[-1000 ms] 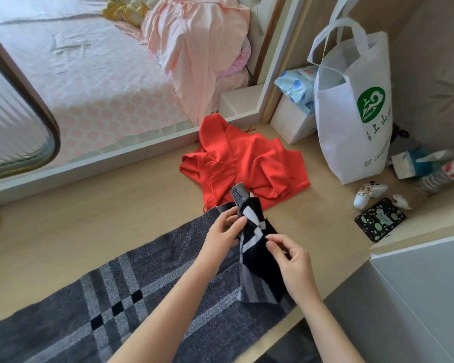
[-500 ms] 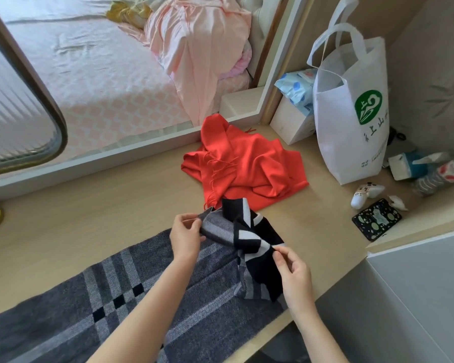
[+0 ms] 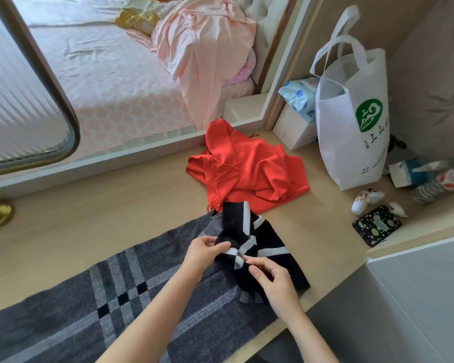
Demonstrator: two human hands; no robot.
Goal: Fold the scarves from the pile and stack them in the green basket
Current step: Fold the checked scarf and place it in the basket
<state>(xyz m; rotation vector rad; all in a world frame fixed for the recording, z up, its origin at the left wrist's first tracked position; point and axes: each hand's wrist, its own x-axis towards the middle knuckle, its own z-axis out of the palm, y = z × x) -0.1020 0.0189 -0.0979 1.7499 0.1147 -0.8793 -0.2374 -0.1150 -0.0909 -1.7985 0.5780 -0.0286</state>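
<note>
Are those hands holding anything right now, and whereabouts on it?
Both hold the grey plaid scarf at its dark, bunched end: the left hand pinches the striped fold, the right hand pinches just beside it.

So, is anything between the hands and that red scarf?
Yes: the left hand and right hand both pinch the grey scarf, whose bunched dark end lies between them and the red scarf. No basket is in view.
</note>
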